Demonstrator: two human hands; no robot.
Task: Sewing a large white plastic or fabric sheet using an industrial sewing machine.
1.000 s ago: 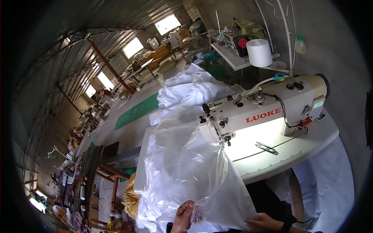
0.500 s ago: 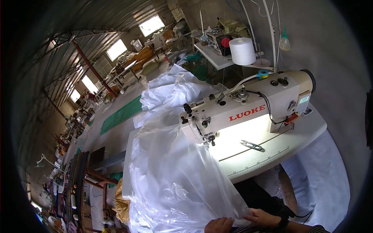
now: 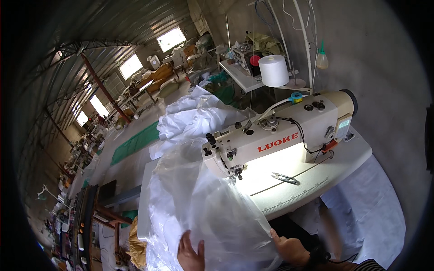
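Note:
A large translucent white plastic sheet (image 3: 212,212) hangs over the front of the sewing machine table, and its upper part runs under the needle area of a cream sewing machine (image 3: 275,137). My right hand (image 3: 289,248) is closed on the right edge of the sheet, thumb pointing up along it. My left hand (image 3: 191,254) lies against the lower left part of the sheet, fingers spread, gripping nothing. Thread snips (image 3: 285,179) rest on the lit bed of the machine, right of the needle.
A white thread cone (image 3: 274,71) stands behind the machine. Bunched white sheeting (image 3: 194,113) covers the table beyond it, beside a green cloth strip (image 3: 135,142). More white material (image 3: 379,207) hangs at the right. A brown bundle (image 3: 136,244) sits left of the table.
My left hand has let go of the sheet's edge near my right hand and moved left, its fingers opening. My right hand has shifted slightly up and left along the edge. The view has tilted a little.

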